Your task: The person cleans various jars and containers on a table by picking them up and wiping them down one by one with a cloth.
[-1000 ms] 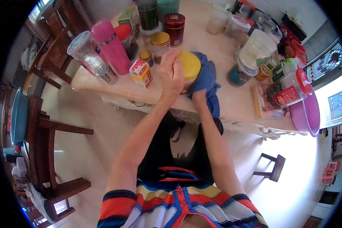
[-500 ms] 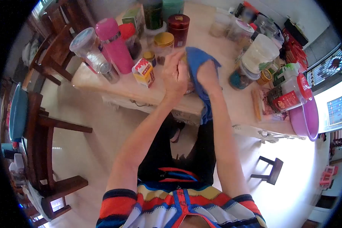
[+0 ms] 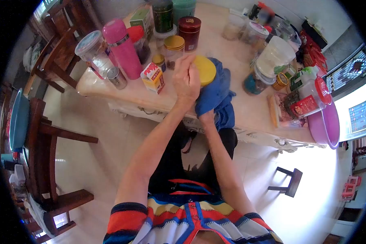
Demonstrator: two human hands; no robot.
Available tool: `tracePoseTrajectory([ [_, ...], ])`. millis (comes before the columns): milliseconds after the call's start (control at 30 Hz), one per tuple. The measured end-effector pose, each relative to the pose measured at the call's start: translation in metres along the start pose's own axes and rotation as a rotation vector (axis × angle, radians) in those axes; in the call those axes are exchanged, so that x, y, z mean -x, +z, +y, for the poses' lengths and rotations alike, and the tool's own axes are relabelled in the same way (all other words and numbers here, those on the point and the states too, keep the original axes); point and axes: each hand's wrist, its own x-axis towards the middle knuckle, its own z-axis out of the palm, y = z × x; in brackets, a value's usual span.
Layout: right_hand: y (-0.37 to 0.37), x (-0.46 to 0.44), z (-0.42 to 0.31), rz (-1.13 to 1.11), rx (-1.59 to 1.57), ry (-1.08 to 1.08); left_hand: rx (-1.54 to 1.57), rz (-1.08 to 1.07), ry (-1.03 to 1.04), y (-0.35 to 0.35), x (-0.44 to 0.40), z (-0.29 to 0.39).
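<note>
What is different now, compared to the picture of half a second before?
The right hand has moved back toward the body and lower, drawing the blue cloth off the yellow lid, which shows again. Nothing visibly let go or newly grasped. The left hand stays beside the lid; flask and carton stand as before.

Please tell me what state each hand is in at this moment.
Left hand: closed on the side of the yellow-lidded jar.
Right hand: covered by the blue cloth beside the jar; fingers hidden, grip cannot be told.
</note>
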Motion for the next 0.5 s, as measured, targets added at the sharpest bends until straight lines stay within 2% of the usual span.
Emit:
tracePoseTrajectory([
  [133,0.002,0.01,-0.003,-0.013,0.138,-0.058,-0.051,-0.019,0.018,-0.001,-0.001,-0.003],
  [233,0.001,-0.022,-0.019,0.051,0.094,-0.115,-0.063,-0.036,0.017,-0.004,0.0,-0.004],
  [300,-0.004,-0.047,-0.034,0.013,0.038,-0.196,-0.059,-0.037,0.009,-0.003,-0.002,-0.003],
  [433,-0.006,-0.061,-0.017,-0.04,-0.004,-0.126,-0.044,-0.011,-0.009,-0.001,0.001,0.004],
  [500,-0.003,-0.06,-0.01,0.051,0.098,-0.279,-0.016,-0.028,-0.047,-0.001,0.002,0.007],
])
